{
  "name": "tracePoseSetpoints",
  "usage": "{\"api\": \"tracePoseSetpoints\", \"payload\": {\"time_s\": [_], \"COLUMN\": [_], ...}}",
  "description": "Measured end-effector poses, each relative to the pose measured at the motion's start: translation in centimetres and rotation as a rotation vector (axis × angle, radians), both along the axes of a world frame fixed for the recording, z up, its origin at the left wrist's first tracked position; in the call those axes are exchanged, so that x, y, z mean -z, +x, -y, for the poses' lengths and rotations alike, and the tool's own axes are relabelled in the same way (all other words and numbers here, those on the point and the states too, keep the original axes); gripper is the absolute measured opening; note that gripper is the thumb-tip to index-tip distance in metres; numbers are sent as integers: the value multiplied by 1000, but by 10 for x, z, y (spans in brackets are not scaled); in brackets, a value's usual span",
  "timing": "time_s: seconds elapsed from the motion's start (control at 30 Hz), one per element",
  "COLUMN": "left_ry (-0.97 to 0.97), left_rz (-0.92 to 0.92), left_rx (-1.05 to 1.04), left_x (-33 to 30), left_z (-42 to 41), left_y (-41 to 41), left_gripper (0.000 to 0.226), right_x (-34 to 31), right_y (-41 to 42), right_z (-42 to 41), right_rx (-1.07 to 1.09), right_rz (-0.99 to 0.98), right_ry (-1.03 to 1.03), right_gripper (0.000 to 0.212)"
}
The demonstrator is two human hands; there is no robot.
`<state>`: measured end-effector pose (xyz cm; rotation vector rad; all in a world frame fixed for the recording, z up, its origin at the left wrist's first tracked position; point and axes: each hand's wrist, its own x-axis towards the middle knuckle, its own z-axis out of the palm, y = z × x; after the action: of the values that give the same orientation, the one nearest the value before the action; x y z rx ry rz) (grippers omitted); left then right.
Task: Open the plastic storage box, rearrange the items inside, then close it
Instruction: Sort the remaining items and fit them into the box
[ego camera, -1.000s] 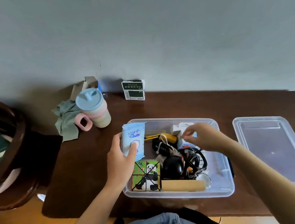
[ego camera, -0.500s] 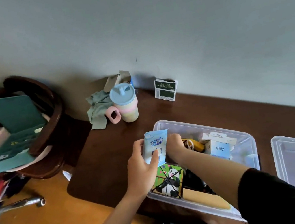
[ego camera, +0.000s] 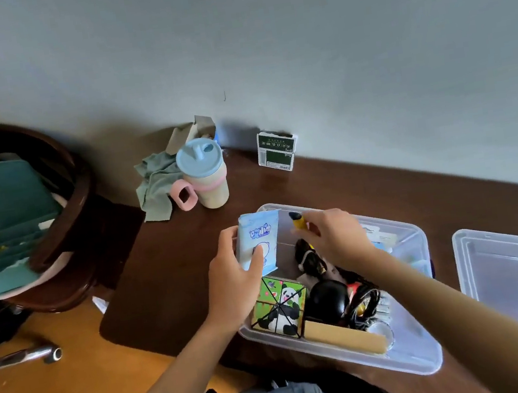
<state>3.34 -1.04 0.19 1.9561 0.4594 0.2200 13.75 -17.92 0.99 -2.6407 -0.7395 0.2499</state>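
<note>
Rearranging step, mid-task: the box stands open and both hands hold items lifted from it; closing is not yet begun.

Dark brown wooden table [ego camera: 332, 182], smooth and slightly glossy, carries everything.

Clear, rounded-corner rectangular plastic storage box [ego camera: 418, 240] sits on the table just before the person, its thin translucent walls showing the contents.

Matching clear plastic lid [ego camera: 514, 273], shallow and ribbed, lies flat on the table just to the right of the box, apart from it.

Left hand [ego camera: 233, 286] grips a soft pale-blue packet of tissues with a cartoon print [ego camera: 259, 241], held upright over the box's left far corner, thumb across its face.

Right hand [ego camera: 333, 236] pinches a small yellow cylindrical object with a black tip [ego camera: 298, 222] above the box's far side; what it is cannot be told.

Inside the box: a square card carton printed with a panda [ego camera: 279, 306] at the near left; beside it a rounded matt black object [ego camera: 328, 298], a flat tan oblong [ego camera: 344, 337] and a tangle of black cables [ego camera: 362, 301].

Outside the box: a beige cup with pale-blue lid and pink handle [ego camera: 205, 177] and a grey-green crumpled cloth [ego camera: 156, 187] stand near the wall.

The next move, as judged, calls for setting both held items down into free floor space, the limp packet laid flat so the lid can seat.
</note>
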Motion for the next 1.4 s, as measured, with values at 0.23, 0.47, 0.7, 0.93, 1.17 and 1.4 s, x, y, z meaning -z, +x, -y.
{"api": "tracePoseSetpoints", "payload": {"time_s": [0.23,0.47,0.7,0.93,1.17,1.4], "left_ry": [620,854,876,932,972,1016], "left_rz": [-72,-243,-273,-303,-363,-402], "left_rx": [364,450,405,395,429,494], "left_x": [-1,13,25,31,29,34], "left_z": [18,33,38,38,40,41], "left_y": [29,42,49,52,54,64], "left_gripper": [61,68,75,69,78,87], "right_x": [-29,-13,1,62,49,20], "right_y": [-20,-39,-24,-7,-1,-7], "right_z": [73,82,6,-44,-30,35], "right_rx": [299,264,9,-186,-175,73], "right_rz": [-318,-304,-173,-137,-47,-97], "right_ry": [-31,-676,-386,-743,-598,-366], "right_gripper": [46,25,17,36,45,50]}}
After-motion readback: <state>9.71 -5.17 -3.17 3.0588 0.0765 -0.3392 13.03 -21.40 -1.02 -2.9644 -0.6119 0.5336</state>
